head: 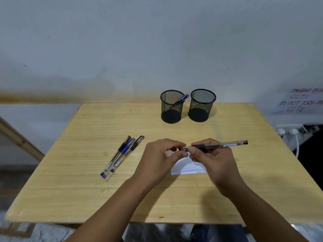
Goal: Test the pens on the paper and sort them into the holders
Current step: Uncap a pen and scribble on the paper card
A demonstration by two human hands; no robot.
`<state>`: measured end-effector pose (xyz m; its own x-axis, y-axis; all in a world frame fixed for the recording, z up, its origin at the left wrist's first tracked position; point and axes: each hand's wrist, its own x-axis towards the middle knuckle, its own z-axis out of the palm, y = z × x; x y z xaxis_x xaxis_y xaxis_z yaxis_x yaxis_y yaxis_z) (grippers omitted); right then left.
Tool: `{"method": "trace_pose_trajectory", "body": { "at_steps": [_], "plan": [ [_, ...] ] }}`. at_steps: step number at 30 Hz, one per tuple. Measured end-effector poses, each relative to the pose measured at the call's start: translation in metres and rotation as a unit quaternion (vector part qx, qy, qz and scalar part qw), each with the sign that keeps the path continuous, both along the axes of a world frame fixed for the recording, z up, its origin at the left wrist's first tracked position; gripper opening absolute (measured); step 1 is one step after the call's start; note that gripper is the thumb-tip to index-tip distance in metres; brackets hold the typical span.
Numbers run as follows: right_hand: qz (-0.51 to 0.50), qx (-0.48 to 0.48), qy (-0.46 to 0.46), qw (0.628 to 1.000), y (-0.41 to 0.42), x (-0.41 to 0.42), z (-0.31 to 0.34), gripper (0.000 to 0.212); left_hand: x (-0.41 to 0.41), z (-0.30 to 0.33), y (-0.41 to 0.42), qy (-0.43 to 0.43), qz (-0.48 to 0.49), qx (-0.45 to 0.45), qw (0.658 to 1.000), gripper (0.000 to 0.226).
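Between both hands [212,158], pen [227,144].

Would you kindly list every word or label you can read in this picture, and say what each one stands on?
"JANGAN ..." then "CCTV": red handwriting on the white sign at the right wall; the first line is cut off by the frame edge.
"DO NOT TURN OF..." then "CCTV": the same sign, lower lines, also cut off.
Print along the paper edge: too small to read.
Labels on the three pens on the table and the held pen: too blurred to read.
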<state>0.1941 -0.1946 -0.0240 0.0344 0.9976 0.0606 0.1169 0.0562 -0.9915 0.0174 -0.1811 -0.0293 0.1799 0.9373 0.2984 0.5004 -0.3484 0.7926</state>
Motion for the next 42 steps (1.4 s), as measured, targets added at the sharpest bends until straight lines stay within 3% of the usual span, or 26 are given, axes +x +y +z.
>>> {"method": "trace_pose_trajectory", "body": {
  "at_steps": [4,9,14,16,20,26,32,34,38,42],
  "plan": [
    [-0.011,0.011,-0.01,1.0,-0.008,-0.001,-0.002,0.01,-0.005,-0.004,-0.001,0.011,-0.035,0.008,0.999,0.012],
    [-0.003,0.047,-0.062,0.997,-0.019,-0.004,-0.001,0.02,-0.014,-0.009,-0.007,0.025,-0.071,-0.058,0.995,0.012],
    [-0.049,0.014,-0.004,0.999,-0.013,0.023,0.002,0.019,-0.046,-0.01,0.001,-0.047,0.022,-0.148,0.988,0.01],
    [-0.049,-0.022,0.027,0.998,-0.009,0.025,-0.004,0.017,-0.049,-0.011,0.004,-0.05,0.068,-0.137,0.987,0.007],
    [-0.057,-0.071,0.056,0.994,-0.003,0.017,-0.022,0.014,-0.045,-0.025,0.009,0.053,0.145,-0.091,0.984,0.018],
    [-0.067,-0.088,0.011,0.994,0.018,0.009,-0.024,0.012,-0.037,-0.041,0.008,0.182,0.174,-0.054,0.966,0.026],
    [-0.074,-0.057,-0.061,0.994,0.032,0.001,-0.022,0.008,-0.034,-0.039,0.008,0.177,0.177,-0.029,0.968,0.017],
    [-0.067,-0.047,-0.085,0.993,0.036,-0.003,-0.024,0.008,-0.032,-0.04,0.0,0.157,0.16,0.01,0.975,0.032],
    [-0.067,-0.039,-0.135,0.988,0.041,-0.007,-0.037,0.01,-0.023,-0.047,-0.016,0.191,0.074,0.025,0.978,0.042],
    [-0.083,-0.009,-0.173,0.981,0.035,-0.007,-0.05,0.009,-0.02,-0.055,-0.016,0.246,0.057,0.031,0.967,0.036]
  ]
}}
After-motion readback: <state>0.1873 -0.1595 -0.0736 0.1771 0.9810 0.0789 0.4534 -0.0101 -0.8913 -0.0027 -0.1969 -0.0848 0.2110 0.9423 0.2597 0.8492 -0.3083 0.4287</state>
